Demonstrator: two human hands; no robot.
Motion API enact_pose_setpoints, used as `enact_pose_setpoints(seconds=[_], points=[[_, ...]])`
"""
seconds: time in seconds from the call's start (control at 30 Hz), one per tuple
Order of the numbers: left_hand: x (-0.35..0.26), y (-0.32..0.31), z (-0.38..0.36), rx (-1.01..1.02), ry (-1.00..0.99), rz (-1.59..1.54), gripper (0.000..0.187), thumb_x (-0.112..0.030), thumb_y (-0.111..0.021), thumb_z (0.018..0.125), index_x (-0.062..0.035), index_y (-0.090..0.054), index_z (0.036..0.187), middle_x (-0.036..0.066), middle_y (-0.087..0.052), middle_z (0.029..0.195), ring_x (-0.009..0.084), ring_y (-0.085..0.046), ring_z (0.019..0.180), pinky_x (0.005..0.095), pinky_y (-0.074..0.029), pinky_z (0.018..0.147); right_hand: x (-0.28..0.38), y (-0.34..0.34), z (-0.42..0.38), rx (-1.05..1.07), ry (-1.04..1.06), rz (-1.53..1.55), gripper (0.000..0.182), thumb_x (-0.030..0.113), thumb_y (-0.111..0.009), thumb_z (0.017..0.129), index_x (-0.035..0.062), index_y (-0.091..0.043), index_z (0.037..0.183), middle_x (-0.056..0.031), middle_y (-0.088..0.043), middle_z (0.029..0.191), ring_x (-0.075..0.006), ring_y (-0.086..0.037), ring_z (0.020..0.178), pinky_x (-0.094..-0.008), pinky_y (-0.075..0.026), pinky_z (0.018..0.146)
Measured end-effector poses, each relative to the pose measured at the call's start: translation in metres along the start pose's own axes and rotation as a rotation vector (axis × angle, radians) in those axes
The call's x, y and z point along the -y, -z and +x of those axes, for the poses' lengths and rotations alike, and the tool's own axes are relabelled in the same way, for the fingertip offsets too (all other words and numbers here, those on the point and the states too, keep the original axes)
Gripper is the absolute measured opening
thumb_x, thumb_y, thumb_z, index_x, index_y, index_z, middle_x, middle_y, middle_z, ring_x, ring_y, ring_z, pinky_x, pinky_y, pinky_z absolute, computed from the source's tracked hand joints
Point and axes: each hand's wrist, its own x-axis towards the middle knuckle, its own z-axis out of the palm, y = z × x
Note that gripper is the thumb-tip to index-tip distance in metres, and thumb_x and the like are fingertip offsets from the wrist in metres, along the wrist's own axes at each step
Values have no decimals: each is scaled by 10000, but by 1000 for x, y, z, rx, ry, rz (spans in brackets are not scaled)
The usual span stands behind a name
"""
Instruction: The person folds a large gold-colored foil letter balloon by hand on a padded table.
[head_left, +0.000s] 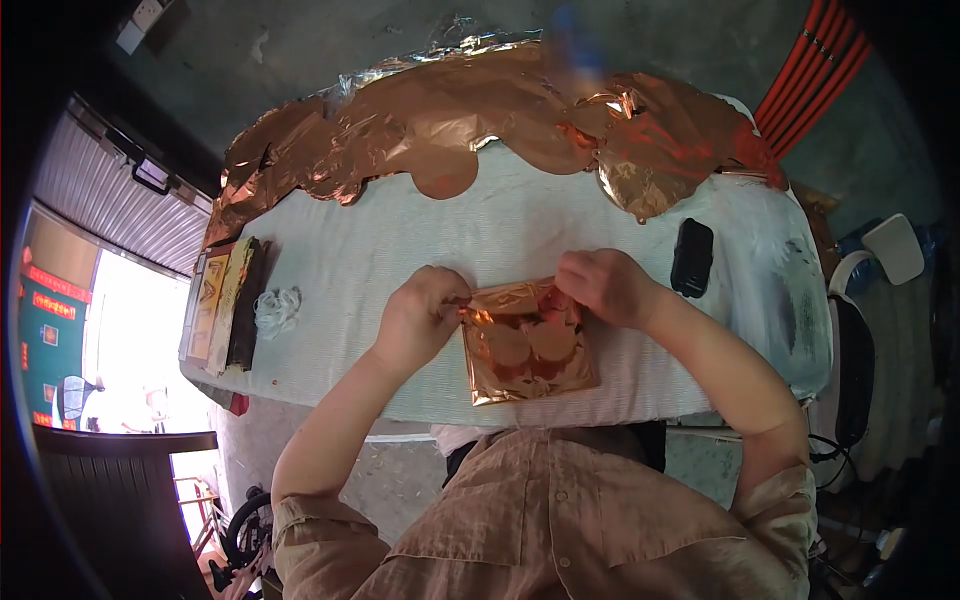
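Observation:
A folded square of shiny copper-coloured foil (530, 350) lies on the white cloth-covered table near its front edge. My left hand (425, 310) pinches the foil's upper left corner, its fingers closed. At the upper right corner, my right hand (603, 287) is closed on the foil too, with fingertips curled over the edge. Reflections of the hands and arms show in the smooth surface between them.
Unfolded copper foil balloons (440, 110) spread along the table's far edge. A black case (692, 258) lies right of my right hand. At the left are a stacked box (225, 300) and crumpled white string (278, 312). Red tubes (815, 70) stand beyond the table.

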Motion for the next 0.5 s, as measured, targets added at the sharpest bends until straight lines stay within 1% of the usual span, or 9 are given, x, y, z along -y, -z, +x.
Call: enact_pose_setpoints(seconds=[0.03,0.07,0.1,0.2,0.27,0.3,0.33,0.43,0.5], points=[[-3,2,1,58,236,-108,187,31,-626,664,-42,-572,827,97,-606,835,267,-592,718,340,-496,615,1,2,2,0,2,1,144,79,-606,671,56,-512,778,-94,-506,810,-246,-583,705,-342,-489,576],[-6,2,2,116,471,-215,165,10,-623,680,-47,-568,825,111,-608,818,285,-591,712,358,-494,617,3,5,5,-17,-115,133,146,72,-618,680,58,-507,774,-97,-505,804,-265,-586,694,-355,-488,578],[-7,0,1,116,472,-215,165,10,-623,680,-47,-568,825,111,-608,818,285,-591,712,358,-494,617,5,6,8,-33,-232,264,152,65,-630,688,60,-503,770,-100,-504,798,-284,-588,684,-367,-486,580],[-12,-7,0,-8,461,-191,162,14,-616,694,-34,-547,832,122,-590,815,314,-587,673,363,-488,607,8,-2,10,-159,-363,400,148,6,-626,704,28,-519,804,-114,-501,799,-301,-581,696,-366,-465,560],[-15,-9,-2,-2,261,26,226,18,-622,664,-39,-532,863,112,-570,855,298,-599,731,356,-495,609,13,-4,10,-174,-412,439,141,-1,-617,711,26,-516,804,-117,-501,796,-302,-583,699,-367,-462,565],[-14,-11,-4,-1,262,23,226,18,-622,664,-39,-532,863,112,-570,855,298,-599,731,356,-495,609,17,-5,8,-188,-461,478,134,-9,-608,717,23,-512,805,-119,-500,794,-304,-584,703,-368,-459,571],[-11,-13,-7,30,172,102,246,7,-619,658,-42,-525,880,108,-562,888,288,-599,758,351,-500,609,20,-5,6,-186,-462,480,134,-9,-608,717,23,-512,805,-119,-500,794,-304,-584,703,-368,-459,571],[-8,-16,-12,69,27,238,258,-27,-609,656,-47,-514,895,98,-554,946,270,-597,803,343,-509,612,26,-7,0,-136,-442,444,142,48,-629,723,38,-509,798,-114,-501,795,-292,-581,708,-362,-470,596],[-7,-15,-12,77,-29,295,250,-50,-604,660,-50,-510,892,92,-554,970,261,-596,820,339,-513,614,26,-10,-4,-152,-210,79,138,120,-616,716,73,-501,776,-83,-501,786,-250,-572,694,-338,-477,591]])
